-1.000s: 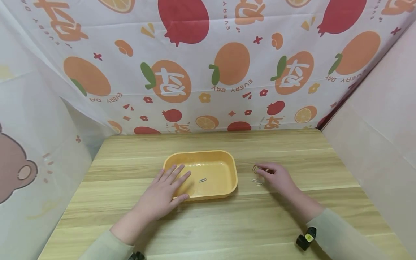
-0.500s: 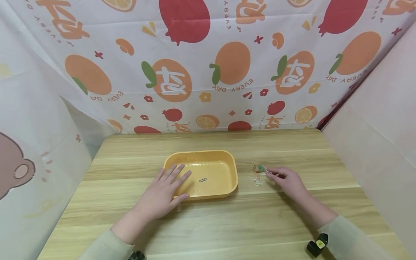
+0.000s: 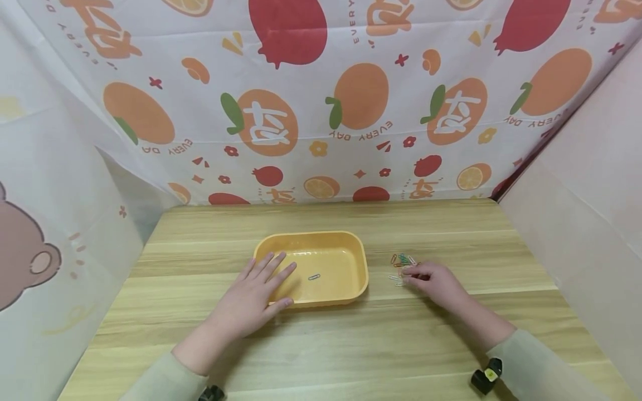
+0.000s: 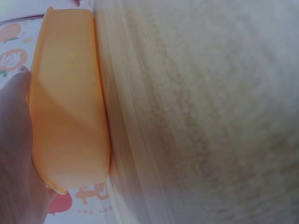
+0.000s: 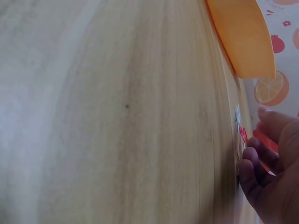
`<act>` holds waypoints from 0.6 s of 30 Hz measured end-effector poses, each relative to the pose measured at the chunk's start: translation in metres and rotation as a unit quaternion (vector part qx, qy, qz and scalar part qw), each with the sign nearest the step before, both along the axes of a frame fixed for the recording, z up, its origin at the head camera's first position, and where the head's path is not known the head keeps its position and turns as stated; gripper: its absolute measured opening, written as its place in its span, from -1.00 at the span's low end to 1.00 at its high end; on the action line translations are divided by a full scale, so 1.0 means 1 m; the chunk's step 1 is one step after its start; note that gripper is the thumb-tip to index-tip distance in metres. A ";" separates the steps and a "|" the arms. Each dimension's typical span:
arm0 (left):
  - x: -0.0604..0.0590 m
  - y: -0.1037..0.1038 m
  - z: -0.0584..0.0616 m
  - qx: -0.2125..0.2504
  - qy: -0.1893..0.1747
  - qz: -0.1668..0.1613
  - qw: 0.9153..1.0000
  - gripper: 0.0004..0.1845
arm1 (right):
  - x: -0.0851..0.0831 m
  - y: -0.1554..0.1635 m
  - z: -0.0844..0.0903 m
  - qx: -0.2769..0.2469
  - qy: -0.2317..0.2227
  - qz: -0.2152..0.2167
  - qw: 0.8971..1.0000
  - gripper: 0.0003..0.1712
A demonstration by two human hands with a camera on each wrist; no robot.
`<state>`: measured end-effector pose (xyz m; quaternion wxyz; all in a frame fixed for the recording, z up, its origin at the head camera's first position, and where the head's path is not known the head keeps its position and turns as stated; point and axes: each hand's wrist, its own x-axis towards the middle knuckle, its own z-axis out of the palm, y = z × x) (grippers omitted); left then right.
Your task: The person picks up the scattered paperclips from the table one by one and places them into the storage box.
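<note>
My left hand (image 3: 252, 296) lies over the left front rim of a shallow yellow plastic tray (image 3: 359, 273), its fingers spread and straight. In the left wrist view the thumb side of that hand (image 4: 14, 135) lies along the side of the tray (image 4: 70, 102). One silver paper clip (image 3: 314, 277) lies on the tray floor. Right of the tray is a loose pile of coloured paper clips (image 3: 403, 258). My right hand (image 3: 436, 283) is at this pile, fingertips bent down among the clips. In the right wrist view a gap shows between thumb and curled fingers (image 5: 251, 156), with red clips (image 5: 243, 134) just past them.
The wooden table (image 3: 321, 348) stretches toward me in front of the tray. Behind it hangs a fruit-print cloth (image 3: 311, 111), and pale cloth (image 3: 577, 184) covers the right side. A black wrist camera (image 3: 485, 377) sits under the right sleeve.
My right hand first moved right, off the clips, uncovering more of the pile, then came slightly back left and nearer to me. The left hand and the tray have stayed in place.
</note>
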<state>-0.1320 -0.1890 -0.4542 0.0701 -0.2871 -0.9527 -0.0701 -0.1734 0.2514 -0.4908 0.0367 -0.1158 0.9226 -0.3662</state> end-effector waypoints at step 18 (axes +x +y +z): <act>-0.001 -0.001 0.002 0.001 0.001 -0.003 1.000 -0.25 | 0.002 -0.012 0.003 0.090 0.037 0.035 0.995 -0.89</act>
